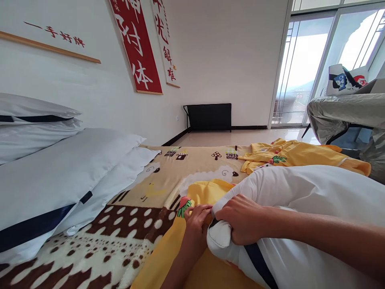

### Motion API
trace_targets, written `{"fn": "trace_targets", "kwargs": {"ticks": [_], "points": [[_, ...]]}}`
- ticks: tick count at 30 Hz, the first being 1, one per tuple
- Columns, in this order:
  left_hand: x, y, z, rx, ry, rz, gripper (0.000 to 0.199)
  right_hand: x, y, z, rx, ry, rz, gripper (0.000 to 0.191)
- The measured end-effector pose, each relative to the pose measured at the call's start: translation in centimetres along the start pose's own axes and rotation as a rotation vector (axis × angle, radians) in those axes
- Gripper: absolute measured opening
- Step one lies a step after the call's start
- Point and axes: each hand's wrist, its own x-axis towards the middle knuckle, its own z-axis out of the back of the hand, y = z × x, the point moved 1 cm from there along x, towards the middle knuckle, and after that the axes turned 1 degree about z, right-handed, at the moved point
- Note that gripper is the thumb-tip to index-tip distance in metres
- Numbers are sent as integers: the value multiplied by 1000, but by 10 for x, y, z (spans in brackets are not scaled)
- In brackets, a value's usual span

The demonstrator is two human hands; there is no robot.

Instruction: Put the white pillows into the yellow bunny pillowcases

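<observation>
My right hand (242, 220) is closed around the corner of a plump white pillow (315, 192) with a dark blue stripe. My left hand (197, 218) is just to its left, fingers bent over the edge of a yellow pillowcase (210, 190) printed with a carrot. The pillow's corner sits at the pillowcase's edge, over the yellow cloth. Part of my left fingers is hidden behind that corner. Another yellow printed cloth (303, 154) lies crumpled beyond the pillow.
Beneath everything spreads a brown and beige patterned blanket (135, 228). White pillows (69, 172) are piled at the left. A black folded panel (209, 117) leans by the far wall. At the right stands a table with a silvery cover (345, 105), a bag (341, 82) on top.
</observation>
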Motion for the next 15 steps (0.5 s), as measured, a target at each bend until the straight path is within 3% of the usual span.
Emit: {"fn": "trace_targets", "kwargs": {"ticks": [8, 15], "points": [[5, -2, -2, 104, 225, 105, 51, -9, 7, 8, -22, -1, 2, 22], [-3, 6, -8, 155, 335, 100, 52, -40, -4, 66, 75, -139, -66, 18]]}}
